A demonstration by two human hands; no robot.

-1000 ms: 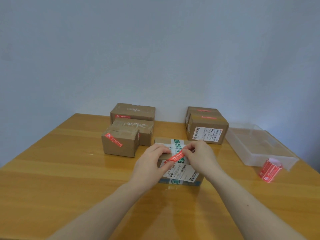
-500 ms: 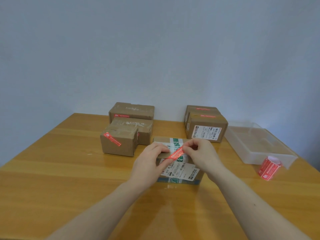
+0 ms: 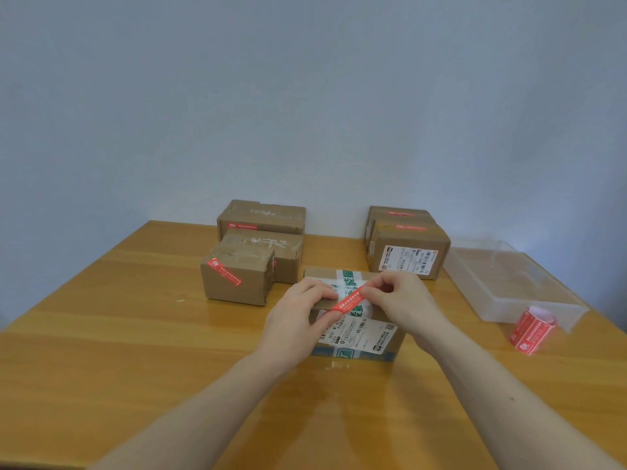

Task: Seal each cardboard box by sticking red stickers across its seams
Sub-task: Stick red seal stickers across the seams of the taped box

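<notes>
A cardboard box (image 3: 359, 334) with green-and-white tape and a white label stands on the table in front of me. Over its top I hold a red sticker (image 3: 349, 300) stretched on a slant. My left hand (image 3: 298, 320) pinches its lower left end, with the fingers resting on the box top. My right hand (image 3: 400, 296) pinches its upper right end. A roll of red stickers (image 3: 531, 330) lies on the table at the right.
Three boxes (image 3: 237, 276) with red stickers are grouped at the back left, two more (image 3: 410, 249) at the back right. A clear plastic tray (image 3: 515, 283) sits at the right by the roll. The wooden table (image 3: 135, 351) runs to the wall.
The sticker and both hands have lifted slightly and shifted over the box top; the sticker's slant has grown steeper. The boxes stay in place.
</notes>
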